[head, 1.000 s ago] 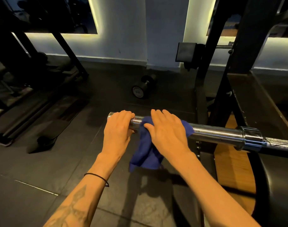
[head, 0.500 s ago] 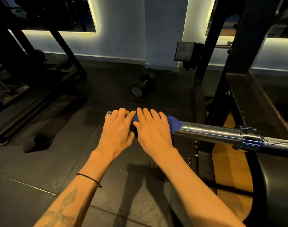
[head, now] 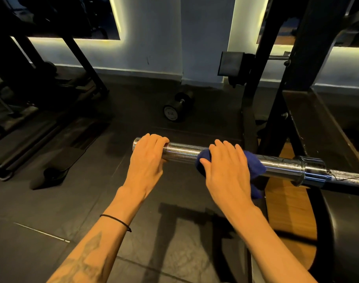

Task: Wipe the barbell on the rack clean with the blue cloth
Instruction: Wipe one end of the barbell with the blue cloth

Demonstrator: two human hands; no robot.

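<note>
Right hand grips dark blue cloth around chrome steel barbell sleeve; left hand grips its end; sleeve mid-wipe, knurled shaft likely unwiped.

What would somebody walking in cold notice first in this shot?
Two bare forearms reach in from the bottom edge to the shiny barbell crossing mid-frame. The right hand presses a blue cloth around the sleeve, while the left hand grips the bar's free end. Beyond them a black dumbbell lies on the dark floor, under glowing light strips on the wall.
</note>
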